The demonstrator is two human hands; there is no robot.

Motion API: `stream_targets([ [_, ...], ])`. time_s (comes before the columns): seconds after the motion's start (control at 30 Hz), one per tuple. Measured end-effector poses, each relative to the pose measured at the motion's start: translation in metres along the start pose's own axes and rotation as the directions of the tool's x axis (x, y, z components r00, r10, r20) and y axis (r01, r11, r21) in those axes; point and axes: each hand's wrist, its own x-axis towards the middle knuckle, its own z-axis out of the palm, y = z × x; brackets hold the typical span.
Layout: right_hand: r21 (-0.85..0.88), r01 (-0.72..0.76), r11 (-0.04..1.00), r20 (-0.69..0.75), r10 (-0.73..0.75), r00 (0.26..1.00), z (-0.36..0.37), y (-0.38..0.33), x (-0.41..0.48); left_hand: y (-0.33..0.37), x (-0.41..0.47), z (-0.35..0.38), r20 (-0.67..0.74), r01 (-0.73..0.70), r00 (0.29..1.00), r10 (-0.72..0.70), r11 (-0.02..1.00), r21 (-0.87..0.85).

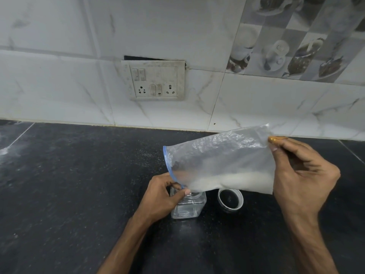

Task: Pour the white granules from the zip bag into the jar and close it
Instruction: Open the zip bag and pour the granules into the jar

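One switch panel [156,80] on tiled wall [59,86]; jar [187,206] on black counter [79,184].

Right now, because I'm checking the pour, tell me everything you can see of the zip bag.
The zip bag is clear, crinkled plastic with a blue zip strip round its open mouth. It is held on its side, mouth tilted down over the jar. White granules lie along its lower edge. The right hand pinches its raised closed end; the left hand grips the mouth's lower corner.
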Motion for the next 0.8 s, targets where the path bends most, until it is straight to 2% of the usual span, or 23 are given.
stream_targets([
  [0.23, 0.022, 0.016, 1.0, 0.018, -0.016, 1.0, -0.003, 0.002, -0.002, -0.004, 0.0, 0.001, -0.001, -0.006, 1.0, 0.006, 1.0, 0.001],
  [0.4, -0.041, 0.048, 0.998, 0.238, -0.036, 0.971, -0.011, 0.009, -0.008, 0.0, 0.0, 0.001, 0.001, -0.015, 1.0, 0.015, 0.999, -0.033],
  [0.47, -0.046, 0.025, 0.999, 0.276, -0.012, 0.961, -0.016, 0.013, -0.009, -0.001, 0.0, 0.0, -0.009, -0.03, 1.0, 0.029, 0.999, -0.029],
  [0.6, 0.04, -0.114, 0.993, 0.244, 0.101, 0.964, -0.025, 0.015, -0.009, 0.003, 0.0, 0.0, 0.003, -0.07, 0.998, 0.07, 0.997, -0.034],
  [0.8, 0.067, -0.209, 0.976, 0.165, 0.196, 0.967, -0.026, 0.005, -0.011, 0.002, -0.001, 0.0, 0.005, -0.075, 0.997, 0.075, 0.997, -0.004],
])
